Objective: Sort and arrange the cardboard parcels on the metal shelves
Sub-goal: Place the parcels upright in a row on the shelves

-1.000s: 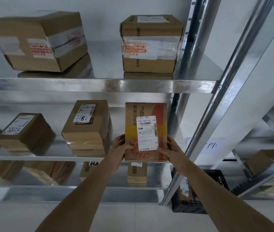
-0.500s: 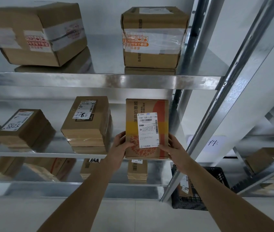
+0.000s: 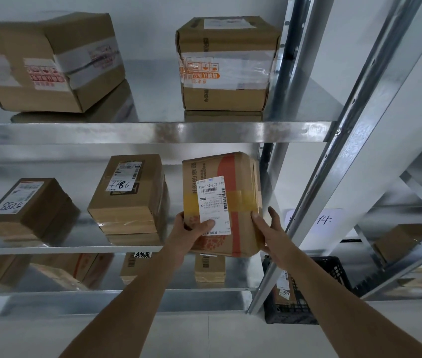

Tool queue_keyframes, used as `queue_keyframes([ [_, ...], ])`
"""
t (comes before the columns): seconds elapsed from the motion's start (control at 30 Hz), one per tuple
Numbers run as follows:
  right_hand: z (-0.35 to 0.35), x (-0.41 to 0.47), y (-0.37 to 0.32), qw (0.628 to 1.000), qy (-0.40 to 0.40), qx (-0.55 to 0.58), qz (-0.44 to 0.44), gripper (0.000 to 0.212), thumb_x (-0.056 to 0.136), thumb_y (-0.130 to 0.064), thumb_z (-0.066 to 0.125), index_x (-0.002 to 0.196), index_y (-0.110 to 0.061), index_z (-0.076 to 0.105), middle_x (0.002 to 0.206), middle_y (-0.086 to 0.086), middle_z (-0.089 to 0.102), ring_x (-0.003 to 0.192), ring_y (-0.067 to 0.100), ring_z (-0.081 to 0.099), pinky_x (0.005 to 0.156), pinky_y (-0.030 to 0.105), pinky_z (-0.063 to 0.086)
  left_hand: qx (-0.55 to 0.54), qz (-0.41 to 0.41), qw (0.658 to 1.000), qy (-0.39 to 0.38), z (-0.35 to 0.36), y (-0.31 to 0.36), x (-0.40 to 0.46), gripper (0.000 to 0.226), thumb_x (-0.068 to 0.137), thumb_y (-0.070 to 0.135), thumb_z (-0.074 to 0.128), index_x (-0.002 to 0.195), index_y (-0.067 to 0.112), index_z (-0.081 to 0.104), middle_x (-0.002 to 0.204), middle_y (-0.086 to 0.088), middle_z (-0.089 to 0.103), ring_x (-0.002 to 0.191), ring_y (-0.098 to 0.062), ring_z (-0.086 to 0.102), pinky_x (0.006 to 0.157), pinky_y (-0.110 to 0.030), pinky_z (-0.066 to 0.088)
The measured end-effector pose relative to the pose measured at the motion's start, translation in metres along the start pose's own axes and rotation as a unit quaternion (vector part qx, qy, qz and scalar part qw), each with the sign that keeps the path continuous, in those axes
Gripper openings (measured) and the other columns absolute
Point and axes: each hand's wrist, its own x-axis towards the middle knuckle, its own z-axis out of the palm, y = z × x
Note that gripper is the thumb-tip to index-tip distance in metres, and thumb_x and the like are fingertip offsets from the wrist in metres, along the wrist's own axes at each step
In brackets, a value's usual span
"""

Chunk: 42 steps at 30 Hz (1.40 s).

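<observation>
A cardboard parcel (image 3: 238, 177) with a white shipping label, yellow tape and red print stands tilted at the right end of the middle metal shelf (image 3: 49, 250). My left hand (image 3: 190, 232) grips its lower left side, thumb on the label. My right hand (image 3: 269, 232) holds its lower right edge. To its left on the same shelf sit a parcel marked 7786 (image 3: 129, 195) and a parcel marked 5088 (image 3: 29, 208). Two larger taped parcels (image 3: 47, 63) (image 3: 226, 65) rest on the upper shelf (image 3: 153, 133).
More parcels lie on the bottom shelf (image 3: 209, 268). A slanted steel upright (image 3: 333, 161) runs just right of my right hand. A black plastic crate (image 3: 308, 290) with a parcel stands on the floor at the right. Another rack with boxes (image 3: 406, 241) is farther right.
The parcel has tilted, its top leaning left and back, and sits a little farther into the shelf. My left thumb has slid onto the label. My view has dipped slightly.
</observation>
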Motion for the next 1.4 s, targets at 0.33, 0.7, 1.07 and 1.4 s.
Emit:
queue_keyframes([
  [0.33,-0.004,0.0,-0.007,1.0,0.02,-0.018,-0.009,0.109,0.054,-0.057,0.086,0.143,-0.024,0.032,0.136,0.002,0.054,0.117,0.03,0.063,0.097,0.054,0.056,0.042,0.049,0.995,-0.072,-0.012,0.015,0.004,0.09,0.074,0.054,0.085,0.152,0.038,0.043,0.139,-0.001,0.062,0.126,-0.025,0.063,0.103,-0.052,0.054],
  [0.7,0.012,-0.002,-0.014,0.997,-0.011,-0.042,-0.064,0.041,0.089,-0.039,0.07,0.127,-0.038,0.056,0.115,-0.015,0.071,0.102,0.011,0.07,0.071,0.023,0.059,-0.057,-0.045,0.993,-0.094,-0.014,0.014,-0.006,0.078,0.077,0.055,0.068,0.148,0.028,0.048,0.136,-0.004,0.066,0.131,-0.025,0.057,0.114,-0.057,0.042],
  [1.07,0.012,-0.01,-0.01,0.999,-0.001,-0.011,-0.049,0.046,0.089,-0.032,0.071,0.132,-0.026,0.055,0.117,-0.011,0.07,0.095,0.004,0.072,0.067,0.022,0.059,-0.071,-0.022,0.991,-0.107,-0.023,0.008,-0.004,0.088,0.069,0.059,0.075,0.149,0.03,0.049,0.138,-0.007,0.064,0.133,-0.029,0.056,0.114,-0.058,0.041],
  [1.4,0.014,-0.014,-0.013,0.999,0.004,-0.002,-0.045,0.066,0.074,-0.043,0.075,0.134,-0.025,0.054,0.122,-0.007,0.069,0.101,0.011,0.072,0.072,0.026,0.06,-0.067,-0.023,0.991,-0.11,-0.021,0.012,-0.008,0.083,0.074,0.058,0.074,0.148,0.033,0.048,0.14,-0.005,0.063,0.134,-0.027,0.055,0.113,-0.058,0.042],
])
